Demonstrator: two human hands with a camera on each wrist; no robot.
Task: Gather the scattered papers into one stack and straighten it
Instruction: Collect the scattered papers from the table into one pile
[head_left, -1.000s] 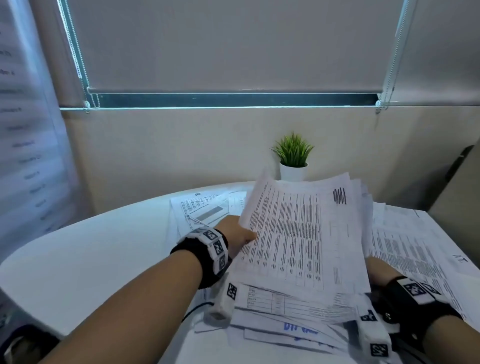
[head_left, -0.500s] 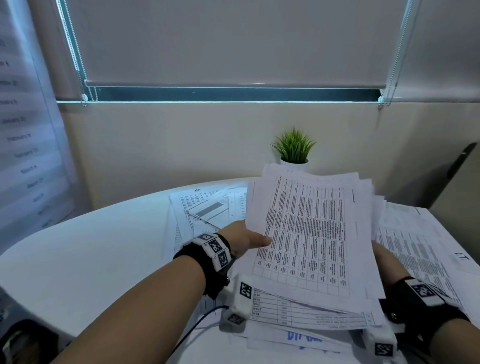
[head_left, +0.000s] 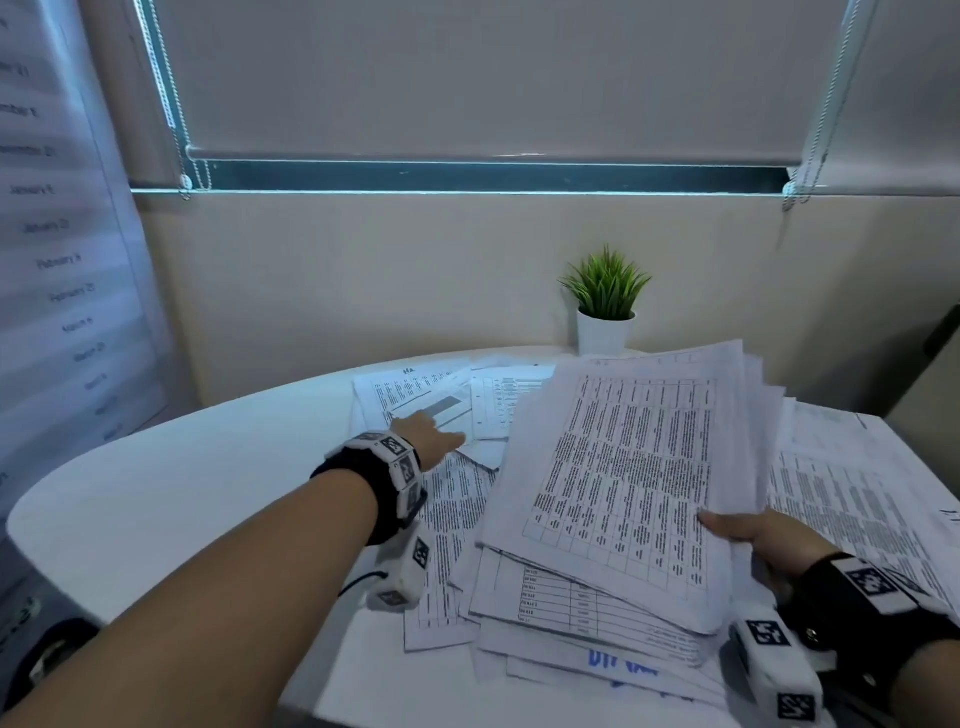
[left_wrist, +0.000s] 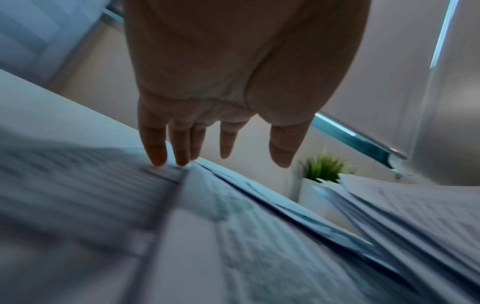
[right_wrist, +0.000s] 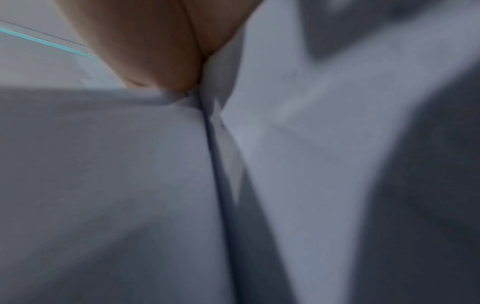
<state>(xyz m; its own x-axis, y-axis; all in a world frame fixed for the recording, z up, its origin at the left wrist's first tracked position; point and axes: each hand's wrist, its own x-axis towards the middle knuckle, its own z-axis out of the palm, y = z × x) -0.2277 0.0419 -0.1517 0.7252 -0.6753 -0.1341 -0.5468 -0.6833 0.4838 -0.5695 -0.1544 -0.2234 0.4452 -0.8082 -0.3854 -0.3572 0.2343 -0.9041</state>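
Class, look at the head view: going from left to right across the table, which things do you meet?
Bare table → left hand → loose sheets → held stack of papers → right hand → sheets at the right edge.

Printed papers (head_left: 613, 499) lie overlapping, askew, in a loose, tilted pile.

Two hands: left hand (head_left: 431, 439), right hand (head_left: 769, 540). One gathered stack of papers (head_left: 623, 488); loose sheets (head_left: 415, 395) around it overlap, exact number unclear. One potted plant (head_left: 605, 306). One round table (head_left: 182, 478).
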